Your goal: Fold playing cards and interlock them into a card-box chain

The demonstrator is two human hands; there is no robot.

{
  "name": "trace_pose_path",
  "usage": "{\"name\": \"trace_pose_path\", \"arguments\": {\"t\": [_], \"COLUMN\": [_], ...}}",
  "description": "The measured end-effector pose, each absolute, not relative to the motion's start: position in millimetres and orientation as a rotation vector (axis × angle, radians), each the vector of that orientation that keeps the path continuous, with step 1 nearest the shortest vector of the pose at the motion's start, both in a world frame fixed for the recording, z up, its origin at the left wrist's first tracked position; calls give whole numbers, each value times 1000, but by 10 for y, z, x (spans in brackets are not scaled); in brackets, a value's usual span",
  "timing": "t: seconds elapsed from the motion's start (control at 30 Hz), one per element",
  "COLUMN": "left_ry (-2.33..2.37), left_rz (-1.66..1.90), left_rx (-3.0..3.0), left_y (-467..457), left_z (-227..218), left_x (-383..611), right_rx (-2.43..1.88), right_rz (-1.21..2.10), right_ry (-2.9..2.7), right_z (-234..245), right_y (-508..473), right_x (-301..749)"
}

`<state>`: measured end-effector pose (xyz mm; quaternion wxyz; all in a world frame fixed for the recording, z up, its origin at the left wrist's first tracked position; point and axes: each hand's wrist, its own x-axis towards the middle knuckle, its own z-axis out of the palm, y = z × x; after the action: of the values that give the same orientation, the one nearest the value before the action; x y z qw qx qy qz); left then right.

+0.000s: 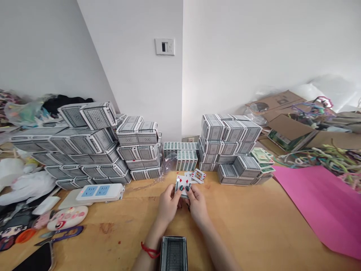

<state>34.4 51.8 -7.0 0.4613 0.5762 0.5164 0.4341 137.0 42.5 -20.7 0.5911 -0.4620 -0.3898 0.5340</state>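
Playing cards point(183, 184), the front one a five of diamonds, are held upright above the wooden table. My left hand point(169, 203) is closed on their left side, thumb on the face. On the right side my right hand point(196, 203) grips them the same way. Just beyond lie a few loose cards point(199, 175), one a picture card. Behind those stand small green-and-white card boxes point(186, 160) in rows. Between my forearms, at the near edge, is a grey patterned box point(173, 254).
Stacks of grey patterned boxes rise at left point(93, 141) and right point(231, 131). A power strip point(100, 192), purple-handled scissors point(66, 234) and a phone point(36, 259) lie left. Pink paper point(318, 210), pipe cleaners point(332, 162) and an open cardboard box point(299, 128) are at right.
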Motion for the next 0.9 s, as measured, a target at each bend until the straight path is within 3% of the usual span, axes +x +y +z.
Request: {"name": "trace_pose_path", "arguments": {"t": [0.37,0.9], "left_ry": [1432,1369], "left_rz": [1219,1208], "left_rx": [1529,1508], "left_y": [540,470], "left_z": [-82,-41], "left_x": [336,394], "right_rx": [-1112,-1149], "right_rz": [1330,1183], "right_ry": [-938,-953], "right_z": [-194,-103], "right_y": [375,362], "right_x": [1324,1356]}}
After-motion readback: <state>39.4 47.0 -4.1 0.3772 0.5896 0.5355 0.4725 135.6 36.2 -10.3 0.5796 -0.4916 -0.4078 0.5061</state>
